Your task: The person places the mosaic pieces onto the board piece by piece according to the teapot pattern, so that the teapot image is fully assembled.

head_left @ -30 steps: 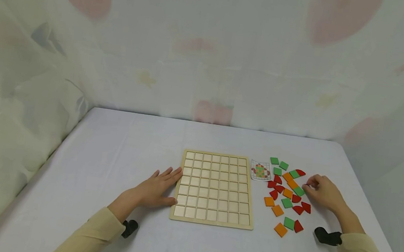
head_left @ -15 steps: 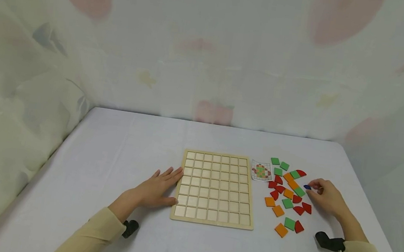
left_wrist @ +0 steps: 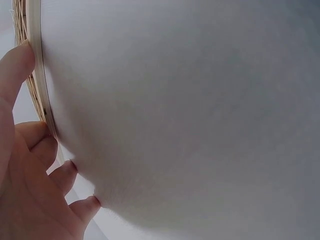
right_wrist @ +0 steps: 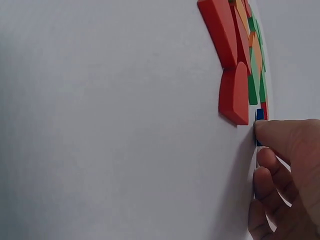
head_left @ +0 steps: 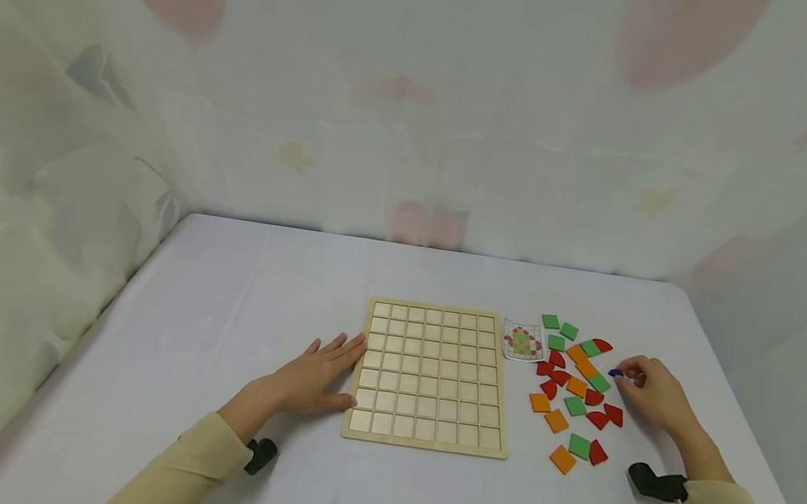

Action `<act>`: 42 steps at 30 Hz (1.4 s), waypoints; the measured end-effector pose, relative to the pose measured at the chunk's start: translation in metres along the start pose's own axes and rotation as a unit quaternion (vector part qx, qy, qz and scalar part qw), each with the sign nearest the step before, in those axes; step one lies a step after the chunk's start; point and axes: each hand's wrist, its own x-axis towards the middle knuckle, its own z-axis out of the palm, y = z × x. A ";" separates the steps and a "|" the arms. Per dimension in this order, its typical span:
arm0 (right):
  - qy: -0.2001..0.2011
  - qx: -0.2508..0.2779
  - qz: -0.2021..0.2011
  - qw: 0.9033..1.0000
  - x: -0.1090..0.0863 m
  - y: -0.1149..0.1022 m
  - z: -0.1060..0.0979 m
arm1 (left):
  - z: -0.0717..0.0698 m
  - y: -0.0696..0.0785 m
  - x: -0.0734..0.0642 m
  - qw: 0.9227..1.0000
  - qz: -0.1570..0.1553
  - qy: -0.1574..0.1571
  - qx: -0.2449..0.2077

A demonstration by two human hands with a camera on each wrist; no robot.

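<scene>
A blue piece [head_left: 615,372], its full shape hidden, is pinched between the thumb and fingertips of my right hand [head_left: 652,396] beside the loose tiles. In the right wrist view only a narrow edge of this blue piece [right_wrist: 260,114] shows past the thumb. My left hand [head_left: 308,379] lies with fingers spread against the left side of a wooden grid board [head_left: 418,444], fingertips and thumb touching its frame. From the left wrist, the board's edge [left_wrist: 35,30] runs along the fingers. The board's square cells hold no tiles.
Right of the board lies a small pattern card [head_left: 522,342]. Beyond it are scattered several green squares [head_left: 579,447], orange squares [head_left: 563,459] and red quarter-round tiles [head_left: 598,453]. White cloth covers the table [head_left: 272,278], with a fabric backdrop [head_left: 420,119] behind.
My right hand has shifted slightly right, away from the tiles, and the blue piece has come into sight at its fingertips. The left hand and board stay put.
</scene>
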 end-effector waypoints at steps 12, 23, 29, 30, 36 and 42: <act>0.034 0.009 -0.009 0.999 0.006 -0.027 0.002 | 0.000 -0.003 -0.002 1.000 -0.011 -0.006 0.000; 0.024 0.032 -0.052 0.998 0.026 -0.067 0.012 | 0.000 -0.005 -0.003 1.000 -0.001 -0.003 -0.008; 0.037 0.048 -0.069 0.996 0.038 -0.091 0.019 | 0.000 -0.006 -0.003 1.000 0.002 -0.005 -0.010; 0.035 0.055 -0.073 0.995 0.040 -0.096 0.020 | -0.001 -0.005 -0.003 1.000 0.001 -0.005 -0.010; 0.032 0.087 -0.108 0.990 0.050 -0.120 0.029 | -0.002 -0.005 -0.003 1.000 -0.009 -0.009 -0.009; 0.032 0.096 -0.128 0.987 0.061 -0.139 0.044 | -0.001 -0.006 -0.003 1.000 -0.011 -0.005 -0.006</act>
